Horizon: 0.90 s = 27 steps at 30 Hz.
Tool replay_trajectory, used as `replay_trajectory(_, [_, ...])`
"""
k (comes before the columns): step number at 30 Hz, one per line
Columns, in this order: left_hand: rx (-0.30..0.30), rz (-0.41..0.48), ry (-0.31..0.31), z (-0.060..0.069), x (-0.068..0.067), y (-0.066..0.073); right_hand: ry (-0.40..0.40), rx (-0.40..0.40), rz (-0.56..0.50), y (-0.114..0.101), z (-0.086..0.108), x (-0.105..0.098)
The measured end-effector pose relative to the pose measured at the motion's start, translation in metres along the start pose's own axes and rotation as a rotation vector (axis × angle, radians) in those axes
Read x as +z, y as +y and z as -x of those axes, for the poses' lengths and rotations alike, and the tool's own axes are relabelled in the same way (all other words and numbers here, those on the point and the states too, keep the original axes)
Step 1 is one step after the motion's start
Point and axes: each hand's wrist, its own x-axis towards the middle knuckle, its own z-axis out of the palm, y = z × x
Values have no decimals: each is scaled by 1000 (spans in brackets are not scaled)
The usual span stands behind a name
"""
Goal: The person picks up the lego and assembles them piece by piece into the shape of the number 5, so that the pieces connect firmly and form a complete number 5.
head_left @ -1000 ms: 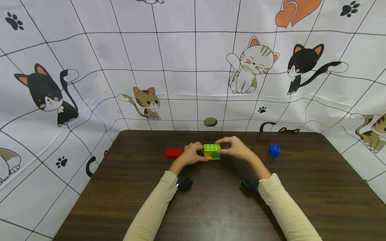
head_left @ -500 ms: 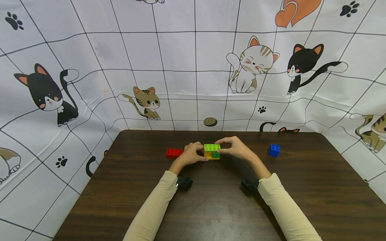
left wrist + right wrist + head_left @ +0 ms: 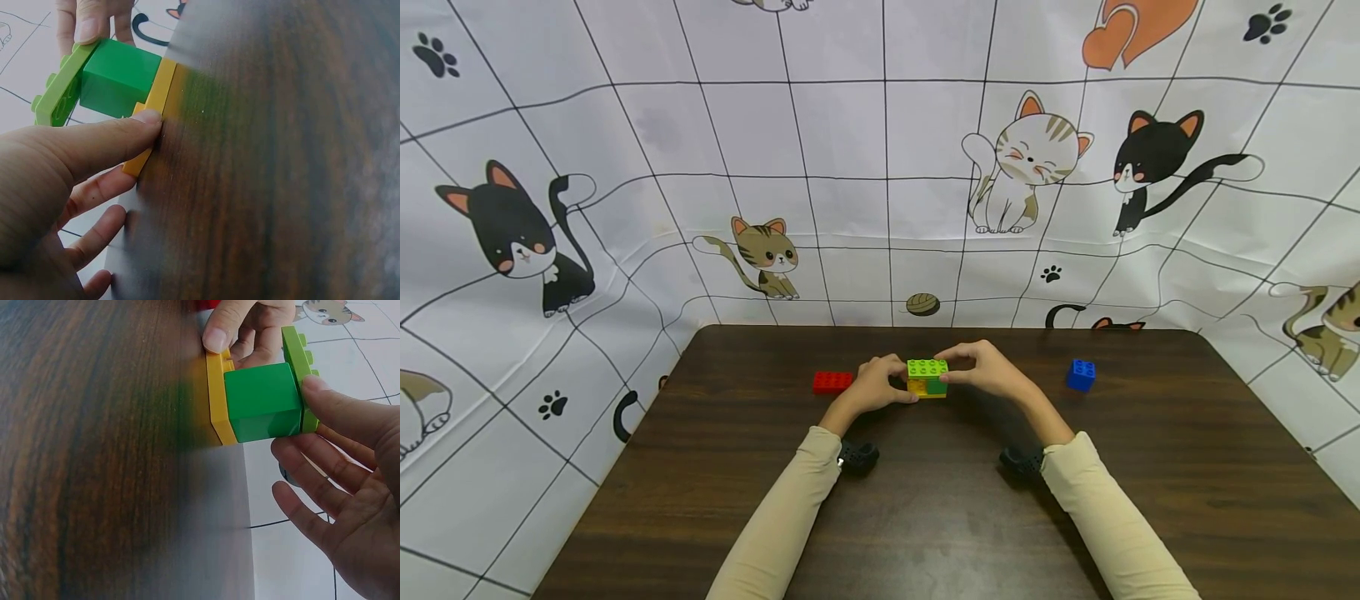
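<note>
Near the far edge of the dark brown wood-grain table (image 3: pixel 940 517), about midway between its far corners, stands a three-layer stack: a thin yellow plastic plate (image 3: pixel 217 400) at the bottom, a dark green plastic block (image 3: pixel 120 76) on the plate's right part, and a lime green studded plastic plate (image 3: pixel 927 367) on top. The left hand (image 3: pixel 872 383) pinches the yellow plate at its left end, thumb at the near side; the right hand (image 3: pixel 988 372) grasps the lime plate's right end between thumb and fingers. Judging by this, the layering of these three pieces is done or nearly so, though whether the top is fully pressed home I cannot tell. A gap shows beside the green block, under the lime plate. Two pieces are unattached: a red rectangular studded brick (image 3: pixel 832 382) toward the far left corner, and a small blue studded brick (image 3: pixel 1081 375) toward the far right corner.
</note>
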Motion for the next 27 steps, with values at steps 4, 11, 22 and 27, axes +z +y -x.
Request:
replay_trajectory(4, [3, 4, 2, 0, 0, 0, 1, -5, 3, 0, 0, 0])
replay_trajectory(11, [7, -4, 5, 0, 0, 0, -1, -10, 2, 0, 0, 0])
replay_trajectory(22, [9, -14, 5, -2, 1, -3, 10, 28, -14, 1, 0, 1])
replay_trajectory(27, [12, -24, 9, -2, 2, -4, 18, 61, -32, 1, 1, 2])
